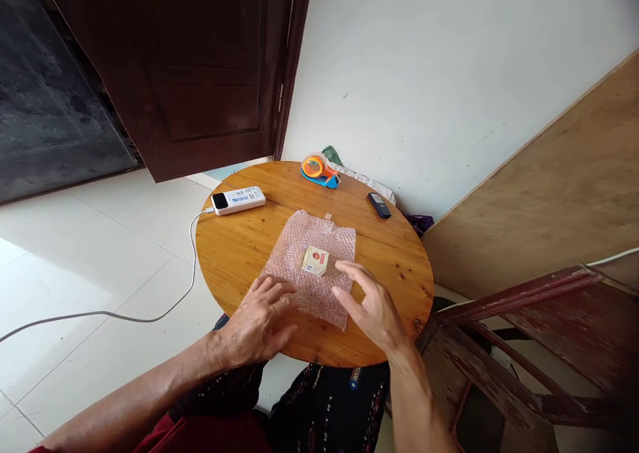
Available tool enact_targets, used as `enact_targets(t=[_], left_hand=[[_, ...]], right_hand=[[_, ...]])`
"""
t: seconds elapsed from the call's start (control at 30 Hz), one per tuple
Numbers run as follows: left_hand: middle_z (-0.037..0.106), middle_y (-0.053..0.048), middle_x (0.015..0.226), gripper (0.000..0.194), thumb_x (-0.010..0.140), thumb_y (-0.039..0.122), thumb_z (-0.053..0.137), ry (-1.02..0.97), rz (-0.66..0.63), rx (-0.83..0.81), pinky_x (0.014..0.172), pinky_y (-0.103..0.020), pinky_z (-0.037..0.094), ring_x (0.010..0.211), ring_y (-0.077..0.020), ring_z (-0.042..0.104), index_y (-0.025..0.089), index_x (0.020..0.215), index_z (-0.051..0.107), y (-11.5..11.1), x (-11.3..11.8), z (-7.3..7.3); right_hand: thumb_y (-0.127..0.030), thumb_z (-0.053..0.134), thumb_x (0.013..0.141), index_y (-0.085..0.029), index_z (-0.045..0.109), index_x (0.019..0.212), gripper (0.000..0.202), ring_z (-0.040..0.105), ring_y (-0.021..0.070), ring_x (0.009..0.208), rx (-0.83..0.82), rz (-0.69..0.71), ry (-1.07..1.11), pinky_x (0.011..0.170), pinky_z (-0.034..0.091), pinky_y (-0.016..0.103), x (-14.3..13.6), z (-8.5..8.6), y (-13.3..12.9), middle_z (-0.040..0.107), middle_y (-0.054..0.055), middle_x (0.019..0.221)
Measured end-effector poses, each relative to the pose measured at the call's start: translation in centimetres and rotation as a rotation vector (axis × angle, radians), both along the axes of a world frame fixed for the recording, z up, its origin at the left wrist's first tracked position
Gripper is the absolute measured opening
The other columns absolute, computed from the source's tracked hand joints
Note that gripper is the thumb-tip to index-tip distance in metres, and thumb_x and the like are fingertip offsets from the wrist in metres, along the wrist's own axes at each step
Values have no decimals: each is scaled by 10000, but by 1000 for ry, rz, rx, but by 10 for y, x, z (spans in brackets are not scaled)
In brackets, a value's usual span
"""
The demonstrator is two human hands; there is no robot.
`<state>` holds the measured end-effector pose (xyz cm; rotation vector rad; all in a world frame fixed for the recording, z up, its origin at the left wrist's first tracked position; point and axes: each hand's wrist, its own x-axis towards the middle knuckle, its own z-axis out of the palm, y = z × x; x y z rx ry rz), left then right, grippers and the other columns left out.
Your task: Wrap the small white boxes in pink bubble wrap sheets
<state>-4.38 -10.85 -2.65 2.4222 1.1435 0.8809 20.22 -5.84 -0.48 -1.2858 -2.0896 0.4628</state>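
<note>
A small cream-coloured box [315, 260] with a red emblem lies on a sheet of pinkish bubble wrap [294, 237], which is spread over the round wooden table. My left hand [262, 316] hovers at the sheet's near left corner, palm down, fingers apart and slightly bent, holding nothing. To the right of the box is my right hand [372, 303], its thumb and fingers parted and pointing toward the box without touching it. Part of the sheet's near left edge is hidden behind my left hand.
A white power bank [242, 200] with a cable [194, 260] sits at the table's left. An orange and blue tape dispenser [319, 169] stands at the far edge, and a dark phone-like device [379, 205] lies far right. A wooden chair [524, 346] stands right of the table [224, 267].
</note>
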Motion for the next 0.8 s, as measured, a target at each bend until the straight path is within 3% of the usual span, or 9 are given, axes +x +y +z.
enact_targets(t=[0.1,0.27,0.37,0.53,0.6,0.73,0.8], left_hand=[[610,-97,1221,282,820,203,619,22,49,35,1005,-469,406,1166,-272,499,202,1102,602,2,-15,-3],[605,-98,1230,313,807,197,631,66,58,53,1019,-473,404,1185,-276,495,203,1118,598,7,-15,-6],[581,-117,1291,390,790,229,662,108,57,65,1042,-495,385,1234,-298,470,198,1169,580,13,-9,-3],[513,-163,1395,555,752,288,729,190,88,120,1067,-553,343,1307,-350,414,183,1265,542,36,-2,3],[516,-163,1394,479,770,281,720,191,92,146,1056,-554,351,1306,-352,419,184,1217,578,48,2,5],[586,-124,1312,98,826,226,660,127,93,136,1022,-509,391,1266,-313,477,191,917,655,67,9,10],[611,-107,1278,20,829,206,649,82,93,99,1007,-489,406,1227,-290,516,191,817,644,74,12,14]], right_hand=[[-242,620,849,-235,610,1209,361,596,266,1174,56,125,-201,995,502,454,1,5,-26,632,85,1288],[-80,545,835,-188,674,1012,244,660,276,954,316,62,-471,912,488,496,-18,-18,-42,717,106,1104],[-59,478,886,-184,667,915,228,673,239,882,396,9,-384,899,471,448,-24,-22,-37,742,81,1009],[-160,474,943,-209,632,946,165,680,204,882,275,-76,-124,800,491,350,-18,-10,-26,738,54,948],[-189,473,950,-219,623,940,153,681,197,875,234,-88,-62,793,500,334,-15,-7,-21,731,47,928],[-223,548,906,-227,618,851,89,673,223,913,204,-72,-72,825,506,363,-15,-5,-10,714,57,981],[-234,559,893,-226,612,805,104,664,240,954,193,-77,-84,845,506,385,-15,-4,-5,697,75,1053]])
